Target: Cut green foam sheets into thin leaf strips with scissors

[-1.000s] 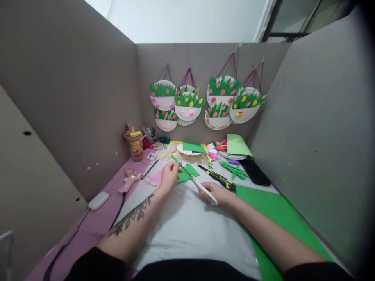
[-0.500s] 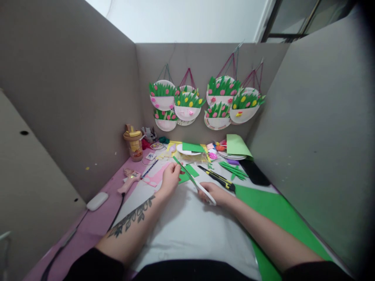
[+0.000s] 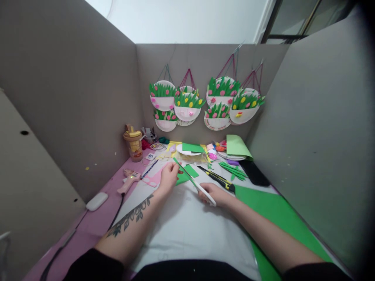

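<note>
My right hand grips a pair of white-handled scissors, whose blades point up and left toward my other hand. Between the thumb and fingers of my left hand is pinched a narrow green paper strip, lying along the blades; whether the blades are parted I cannot tell. Just behind both hands lies a small piece of green paper. A yellow and black utility knife rests to the right of it. Several cut green paper leaves are piled farther right.
A large green sheet covers the right side. At left are a pink glue gun, a white case and a lidded cup. Paper plates and a dark phone lie farther back. Decorated plate baskets hang on the partition.
My left hand has shifted slightly left and down. The strip's tip and the scissors' blades sit a little lower; my right hand has hardly moved.
</note>
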A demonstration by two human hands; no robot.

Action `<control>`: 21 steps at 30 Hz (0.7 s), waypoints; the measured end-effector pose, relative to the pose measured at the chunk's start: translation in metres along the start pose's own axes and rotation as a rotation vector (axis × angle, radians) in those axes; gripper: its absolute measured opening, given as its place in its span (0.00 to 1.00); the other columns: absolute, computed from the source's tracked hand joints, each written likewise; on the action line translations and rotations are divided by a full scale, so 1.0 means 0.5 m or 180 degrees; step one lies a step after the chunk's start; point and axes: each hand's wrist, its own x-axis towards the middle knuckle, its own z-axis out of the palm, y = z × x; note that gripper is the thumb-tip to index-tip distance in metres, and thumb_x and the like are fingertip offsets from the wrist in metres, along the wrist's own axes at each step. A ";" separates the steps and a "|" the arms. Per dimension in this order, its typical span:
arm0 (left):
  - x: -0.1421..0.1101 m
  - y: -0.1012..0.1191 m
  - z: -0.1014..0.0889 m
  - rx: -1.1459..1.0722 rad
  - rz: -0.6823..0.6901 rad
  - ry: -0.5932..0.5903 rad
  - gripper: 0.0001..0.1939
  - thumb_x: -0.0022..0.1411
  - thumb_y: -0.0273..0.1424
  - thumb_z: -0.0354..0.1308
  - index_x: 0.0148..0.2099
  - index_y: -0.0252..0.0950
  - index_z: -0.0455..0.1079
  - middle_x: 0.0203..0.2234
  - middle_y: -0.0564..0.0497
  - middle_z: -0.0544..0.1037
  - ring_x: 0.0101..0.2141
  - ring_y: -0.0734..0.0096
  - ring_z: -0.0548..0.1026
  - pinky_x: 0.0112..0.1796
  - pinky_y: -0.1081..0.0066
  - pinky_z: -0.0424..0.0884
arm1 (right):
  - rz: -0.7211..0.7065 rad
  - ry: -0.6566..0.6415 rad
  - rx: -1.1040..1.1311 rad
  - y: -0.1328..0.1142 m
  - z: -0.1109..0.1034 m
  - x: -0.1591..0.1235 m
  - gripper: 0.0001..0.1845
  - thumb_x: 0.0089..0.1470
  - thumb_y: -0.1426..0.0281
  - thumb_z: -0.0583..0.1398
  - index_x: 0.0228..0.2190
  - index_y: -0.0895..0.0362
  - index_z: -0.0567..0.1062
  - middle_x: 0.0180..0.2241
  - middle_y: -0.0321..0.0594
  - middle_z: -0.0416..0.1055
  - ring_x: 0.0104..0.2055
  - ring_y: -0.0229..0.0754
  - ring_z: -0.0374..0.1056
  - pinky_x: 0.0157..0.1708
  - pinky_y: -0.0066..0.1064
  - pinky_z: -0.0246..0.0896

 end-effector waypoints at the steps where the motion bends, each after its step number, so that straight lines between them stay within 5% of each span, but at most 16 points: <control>1: -0.001 -0.001 0.001 0.0017 0.0023 -0.0007 0.09 0.54 0.36 0.51 0.27 0.36 0.61 0.22 0.53 0.71 0.27 0.71 0.74 0.19 0.79 0.60 | -0.0019 0.0015 -0.0033 -0.001 0.001 0.000 0.03 0.40 0.71 0.56 0.22 0.58 0.66 0.19 0.32 0.65 0.19 0.33 0.60 0.19 0.22 0.52; 21: -0.001 0.000 -0.001 0.0195 -0.0049 0.0000 0.08 0.53 0.35 0.50 0.27 0.36 0.61 0.21 0.53 0.72 0.24 0.72 0.73 0.18 0.80 0.59 | 0.0058 -0.0030 0.0115 0.012 -0.001 0.006 0.04 0.40 0.70 0.56 0.23 0.59 0.68 0.19 0.33 0.66 0.19 0.32 0.60 0.17 0.22 0.53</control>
